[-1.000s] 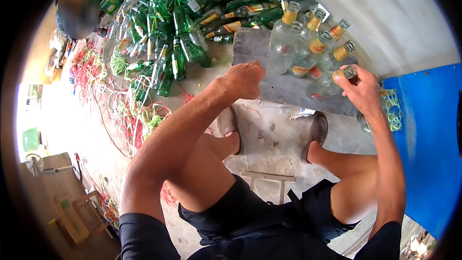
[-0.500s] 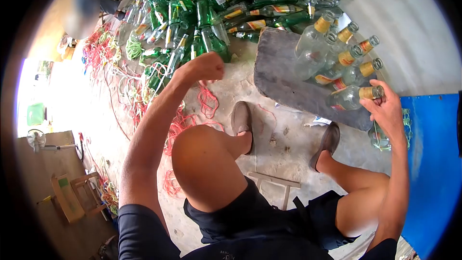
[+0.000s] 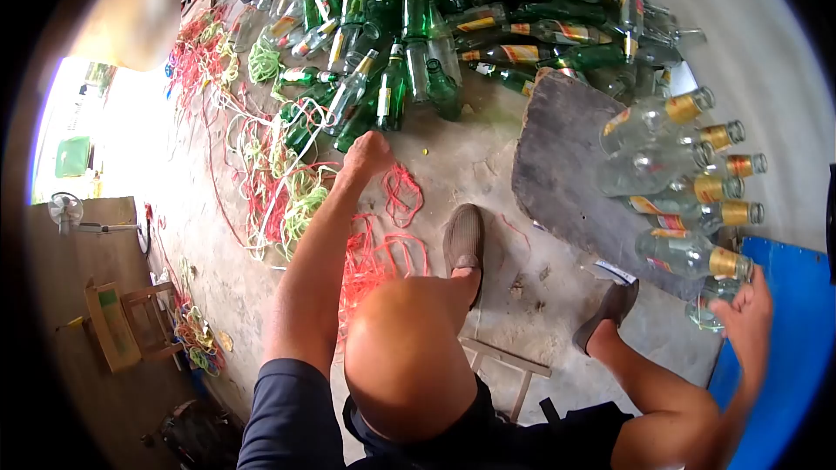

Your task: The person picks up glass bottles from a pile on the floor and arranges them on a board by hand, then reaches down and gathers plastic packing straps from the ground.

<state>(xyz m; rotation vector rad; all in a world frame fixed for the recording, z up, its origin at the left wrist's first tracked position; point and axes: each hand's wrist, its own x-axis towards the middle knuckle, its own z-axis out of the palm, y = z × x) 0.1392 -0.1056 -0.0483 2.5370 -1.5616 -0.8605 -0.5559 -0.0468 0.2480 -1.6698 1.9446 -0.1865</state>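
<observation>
L hand (image 3: 367, 156) nr grn btls (image 3: 392, 91), farther fr. R hand (image 3: 745, 312) now

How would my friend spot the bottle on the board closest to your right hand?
Find the big blue panel at lower right, then the dark board above and left of it. Clear bottles with gold-coloured necks are grouped there. Your bottle is that group's lowest in the picture, the only one with its neck beside the right hand.

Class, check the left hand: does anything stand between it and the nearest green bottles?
Nothing visible does: the left hand is beside the nearest green bottles; the closest red string lies nearer the person.
</observation>
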